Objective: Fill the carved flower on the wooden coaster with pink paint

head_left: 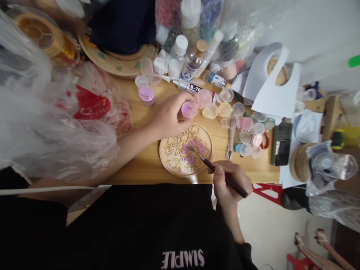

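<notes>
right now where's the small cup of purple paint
The purple cup is mid-table in the head view, held in the left hand, just above the wooden disc that the brush touches, left of the other paint cups.

Brush (204, 160) tip on wd disc (172, 167), part-purple

A wooden table (146, 165) lies under the left hand (168, 116) and the right hand (229, 183) and runs well past both sideways. Far beyond the right hand, up and to its right, stands a plain white wall (309, 26). Below and right of that hand the floor (270, 228) is pale and smooth, with a red frame (267, 189) just beside the hand. The light is soft and even, the shadows faint
</notes>
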Demonstrator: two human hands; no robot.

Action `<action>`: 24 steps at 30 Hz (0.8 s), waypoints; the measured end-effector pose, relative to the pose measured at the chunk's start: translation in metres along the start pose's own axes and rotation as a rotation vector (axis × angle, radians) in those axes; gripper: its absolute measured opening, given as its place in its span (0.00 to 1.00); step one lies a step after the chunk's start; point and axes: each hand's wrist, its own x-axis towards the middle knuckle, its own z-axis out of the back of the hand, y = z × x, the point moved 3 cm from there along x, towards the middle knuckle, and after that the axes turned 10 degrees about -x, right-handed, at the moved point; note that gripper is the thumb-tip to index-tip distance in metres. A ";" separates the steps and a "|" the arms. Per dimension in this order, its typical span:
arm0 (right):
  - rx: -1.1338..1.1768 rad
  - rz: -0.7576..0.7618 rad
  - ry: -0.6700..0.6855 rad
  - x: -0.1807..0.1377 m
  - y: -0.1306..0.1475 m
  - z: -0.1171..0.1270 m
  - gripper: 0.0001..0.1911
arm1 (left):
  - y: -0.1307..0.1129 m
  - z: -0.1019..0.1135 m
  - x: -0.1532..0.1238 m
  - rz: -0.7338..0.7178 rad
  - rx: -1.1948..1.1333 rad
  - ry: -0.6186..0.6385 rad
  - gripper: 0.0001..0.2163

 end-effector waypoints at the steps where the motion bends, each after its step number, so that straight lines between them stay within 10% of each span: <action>1: -0.006 -0.002 0.002 0.000 0.000 0.000 0.11 | 0.000 0.000 0.000 0.003 0.000 0.000 0.17; 24: -0.018 0.022 0.046 -0.004 -0.003 0.000 0.07 | 0.003 0.000 -0.001 0.016 0.032 0.025 0.19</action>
